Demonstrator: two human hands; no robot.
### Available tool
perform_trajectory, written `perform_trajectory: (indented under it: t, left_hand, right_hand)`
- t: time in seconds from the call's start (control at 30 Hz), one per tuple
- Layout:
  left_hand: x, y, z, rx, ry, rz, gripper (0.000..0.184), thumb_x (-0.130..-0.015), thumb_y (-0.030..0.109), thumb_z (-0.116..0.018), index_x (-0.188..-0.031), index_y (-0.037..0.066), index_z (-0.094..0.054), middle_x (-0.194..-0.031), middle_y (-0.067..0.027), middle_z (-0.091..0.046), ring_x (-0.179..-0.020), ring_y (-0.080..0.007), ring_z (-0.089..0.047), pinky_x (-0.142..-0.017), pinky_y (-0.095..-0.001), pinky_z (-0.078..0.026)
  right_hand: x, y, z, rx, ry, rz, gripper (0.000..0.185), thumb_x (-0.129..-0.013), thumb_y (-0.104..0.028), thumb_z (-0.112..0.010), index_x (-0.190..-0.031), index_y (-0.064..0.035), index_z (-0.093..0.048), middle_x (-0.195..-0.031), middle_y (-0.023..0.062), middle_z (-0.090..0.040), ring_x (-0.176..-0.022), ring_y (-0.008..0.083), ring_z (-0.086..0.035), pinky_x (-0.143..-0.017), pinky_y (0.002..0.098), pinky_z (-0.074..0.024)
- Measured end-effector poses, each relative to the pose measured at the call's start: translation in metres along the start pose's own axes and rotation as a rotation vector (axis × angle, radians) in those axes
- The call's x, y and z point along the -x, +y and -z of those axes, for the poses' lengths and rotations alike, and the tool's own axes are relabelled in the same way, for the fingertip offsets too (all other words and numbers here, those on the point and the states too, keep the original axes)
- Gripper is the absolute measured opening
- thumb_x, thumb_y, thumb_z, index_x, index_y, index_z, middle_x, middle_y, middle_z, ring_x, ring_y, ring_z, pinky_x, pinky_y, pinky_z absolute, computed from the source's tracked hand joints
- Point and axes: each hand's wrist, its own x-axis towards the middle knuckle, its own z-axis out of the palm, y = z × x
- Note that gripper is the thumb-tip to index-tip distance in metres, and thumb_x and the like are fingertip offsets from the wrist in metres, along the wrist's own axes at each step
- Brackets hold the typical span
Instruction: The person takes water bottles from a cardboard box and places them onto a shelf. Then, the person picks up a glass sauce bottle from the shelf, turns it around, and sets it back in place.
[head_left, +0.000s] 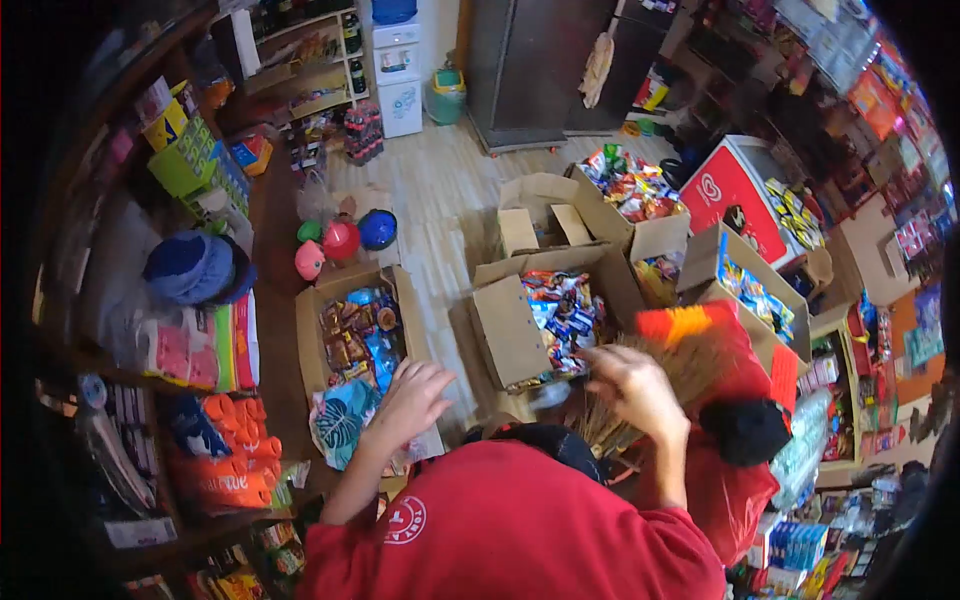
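Observation:
My left hand (pixel 415 398) hovers over the near right edge of a long cardboard box (pixel 408 310), its fingers stretched out with nothing seen in them. Brown and blue snack packets (pixel 352 335) fill that box, and a leaf-print fabric or bag (pixel 345 420) lies at its near end. My right hand (pixel 640 388), slightly blurred, is by the near right corner of an open carton (pixel 510 330). Its fingers look apart and bent, with nothing visible between them. Colourful snack packets (pixel 560 315) lie in this carton. A blurred pale item (pixel 548 396) shows just left of my right hand.
Broom bristles (pixel 690 375) and a red bag (pixel 725 500) are close on my right. Further cartons of packets (pixel 635 185) stand behind, near a red freezer (pixel 735 195). Shelves with orange rolled goods (pixel 235 450) line the left. A water dispenser (pixel 398 80) stands at the back.

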Motion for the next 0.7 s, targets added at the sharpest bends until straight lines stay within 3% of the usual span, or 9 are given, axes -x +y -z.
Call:
perform_trajectory:
  t: [0.03, 0.17, 0.23, 0.27, 0.3, 0.4, 0.53, 0.67, 0.7]
  left_hand:
    - [0.0, -0.011, 0.002, 0.003, 0.009, 0.048, 0.041, -0.076, 0.02, -0.071, -0.113, 0.005, -0.06, -0.115, -0.0142, -0.058, -0.114, -0.0322, -0.052, -0.1, -0.0459, -0.036]
    - [-0.006, -0.064, -0.005, 0.09, -0.009, 0.242, 0.04, -0.077, 0.017, -0.07, -0.113, 0.006, -0.059, -0.109, -0.0148, -0.059, -0.106, -0.0349, -0.053, -0.094, -0.0457, -0.04]
    - [-0.015, -0.096, -0.014, 0.151, 0.013, 0.338, 0.04, -0.077, 0.018, -0.07, -0.114, 0.006, -0.059, -0.107, -0.0158, -0.06, -0.103, -0.0361, -0.054, -0.092, -0.0449, -0.04]
    - [-0.024, -0.112, -0.015, 0.09, 0.005, 0.354, 0.041, -0.077, 0.018, -0.071, -0.114, 0.005, -0.058, -0.104, -0.0163, -0.061, -0.1, -0.0366, -0.056, -0.089, -0.0439, -0.043]
    - [-0.033, -0.133, -0.024, 0.15, 0.079, 0.365, 0.04, -0.077, 0.018, -0.07, -0.114, 0.005, -0.058, -0.101, -0.0168, -0.061, -0.096, -0.0369, -0.057, -0.084, -0.0442, -0.046]
    - [-0.096, -0.171, -0.001, 0.236, -0.118, 0.595, 0.044, -0.078, 0.019, -0.07, -0.118, 0.005, -0.059, -0.112, -0.017, -0.062, -0.105, -0.0371, -0.056, -0.09, -0.0433, -0.045]
    - [-0.188, -0.232, 0.021, -0.015, -0.036, 0.381, 0.04, -0.078, 0.018, -0.069, -0.115, 0.005, -0.058, -0.116, -0.0159, -0.059, -0.11, -0.037, -0.053, -0.093, -0.0443, -0.043]
    - [-0.277, -0.271, 0.066, 0.1, 0.137, 0.326, 0.041, -0.075, 0.012, -0.065, -0.115, 0.007, -0.059, -0.116, -0.0185, -0.058, -0.108, -0.0389, -0.053, -0.097, -0.0465, -0.04]
    - [-0.29, -0.283, 0.07, 0.039, 0.154, 0.335, 0.04, -0.075, 0.013, -0.066, -0.114, 0.008, -0.06, -0.117, -0.0184, -0.058, -0.108, -0.039, -0.053, -0.096, -0.0465, -0.041]
  right_hand:
    - [-0.023, 0.008, -0.023, -0.019, 0.042, 0.122, 0.046, -0.072, -0.007, -0.072, -0.116, -0.0053, -0.06, -0.103, 0.0165, -0.064, -0.096, 0.0361, -0.061, -0.082, 0.0421, -0.05]
    - [-0.116, 0.038, -0.1, 0.058, -0.306, 0.247, 0.04, -0.077, -0.016, -0.068, -0.115, -0.0078, -0.061, -0.098, 0.0145, -0.064, -0.093, 0.0349, -0.063, -0.079, 0.0423, -0.0515]
    - [-0.157, 0.053, -0.128, -0.012, -0.452, 0.297, 0.031, -0.08, -0.018, -0.06, -0.111, -0.0133, -0.061, -0.087, 0.0153, -0.067, -0.082, 0.036, -0.066, -0.071, 0.0475, -0.053]
    - [-0.177, 0.064, -0.142, -0.039, -0.417, 0.388, 0.033, -0.079, -0.019, -0.061, -0.112, -0.0143, -0.06, -0.081, 0.015, -0.068, -0.079, 0.0369, -0.067, -0.069, 0.0478, -0.0538]
    - [-0.201, 0.074, -0.156, 0.04, -0.569, 0.397, 0.033, -0.081, -0.017, -0.058, -0.113, -0.0142, -0.06, -0.091, 0.0156, -0.068, -0.088, 0.0357, -0.067, -0.074, 0.0468, -0.0535]
    - [-0.285, 0.093, -0.164, 0.033, -0.573, 0.506, 0.041, -0.083, -0.018, -0.06, -0.124, -0.0133, -0.057, -0.097, 0.0159, -0.065, -0.092, 0.0363, -0.064, -0.08, 0.0458, -0.0512]
    - [-0.393, 0.11, -0.128, -0.06, -0.494, 0.401, 0.036, -0.081, -0.014, -0.061, -0.116, -0.0118, -0.06, -0.1, 0.0144, -0.064, -0.096, 0.0343, -0.062, -0.082, 0.0464, -0.0498]
    - [-0.485, 0.142, -0.104, 0.019, -0.14, 0.316, 0.039, -0.077, -0.015, -0.067, -0.116, -0.0118, -0.061, -0.1, 0.0146, -0.062, -0.097, 0.034, -0.061, -0.082, 0.0455, -0.0496]
    - [-0.503, 0.149, -0.104, 0.026, -0.189, 0.263, 0.04, -0.077, -0.015, -0.068, -0.116, -0.0113, -0.061, -0.1, 0.0151, -0.062, -0.097, 0.0341, -0.061, -0.082, 0.0452, -0.0497]
